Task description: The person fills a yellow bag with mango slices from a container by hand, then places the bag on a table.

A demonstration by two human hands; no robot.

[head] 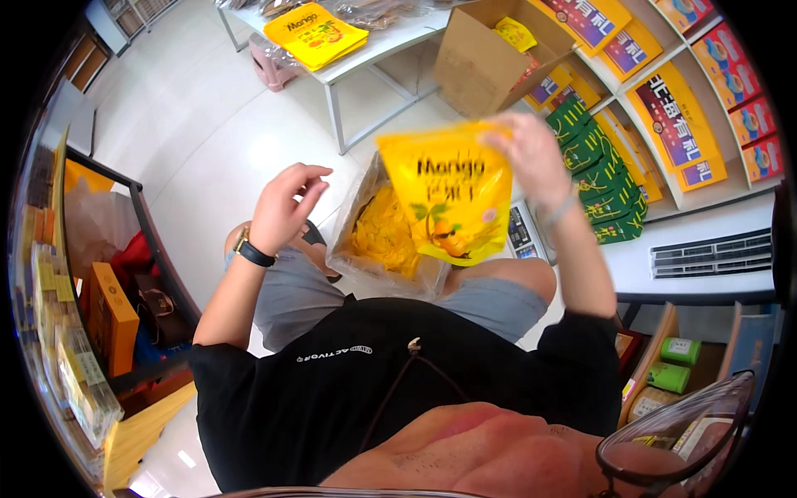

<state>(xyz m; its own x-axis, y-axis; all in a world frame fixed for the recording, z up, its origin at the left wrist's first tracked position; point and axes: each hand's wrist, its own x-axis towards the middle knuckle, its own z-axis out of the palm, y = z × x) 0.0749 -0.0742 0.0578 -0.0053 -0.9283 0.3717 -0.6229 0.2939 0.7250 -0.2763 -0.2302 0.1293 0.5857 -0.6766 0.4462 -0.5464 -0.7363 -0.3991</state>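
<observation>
My right hand (529,152) grips the top right corner of a yellow dried-mango pouch (457,199), which looks filled and hangs upright, its printed face towards me. The hand is slightly blurred. My left hand (297,202) is raised to the left of the pouch with fingers apart, holding nothing. Between my knees stands a box lined with clear plastic (348,246), holding many yellow dried mango slices (383,233). The pouch covers the box's right part. A weighing scale (526,233) shows partly behind the pouch, to its right.
A white table (398,46) ahead bears a stack of flat yellow pouches (317,34). Beside it a cardboard carton (476,65) holds yellow packs. Shelves with gift boxes (675,124) and green packs (598,180) line the right. A display case (134,187) stands at left, a pink stool (274,68) under the table.
</observation>
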